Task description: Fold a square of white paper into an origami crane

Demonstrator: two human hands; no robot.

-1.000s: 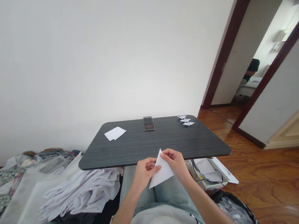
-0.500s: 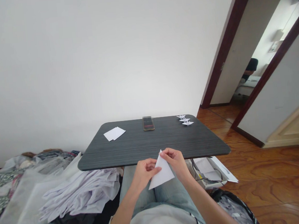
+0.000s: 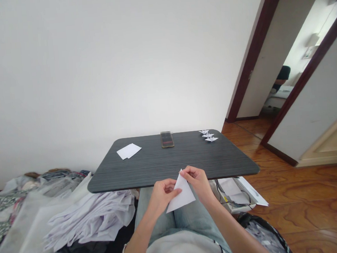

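A folded white sheet of paper [image 3: 183,198], triangular in outline, is held over my lap just in front of the table's near edge. My left hand [image 3: 162,194] grips its left side, with the thumb lying on the front face and the fingers behind. At the upper tip, my right hand [image 3: 197,180] pinches the paper between thumb and index finger. Several folded paper cranes [image 3: 210,137] sit at the table's back right. Flat white paper pieces [image 3: 129,150] overlap one another at the back left.
The dark table [image 3: 160,164] stands against a white wall. A phone [image 3: 167,139] lies at its back middle. Piled white cloth [image 3: 94,219] is on the left. A box with cables [image 3: 233,193] and a black bag of scraps [image 3: 263,232] are at the right. Beyond a doorway, a person [image 3: 282,77] is partly visible.
The folded paper's lower edge has shifted very slightly up and to the left. Both hands keep nearly the same hold.
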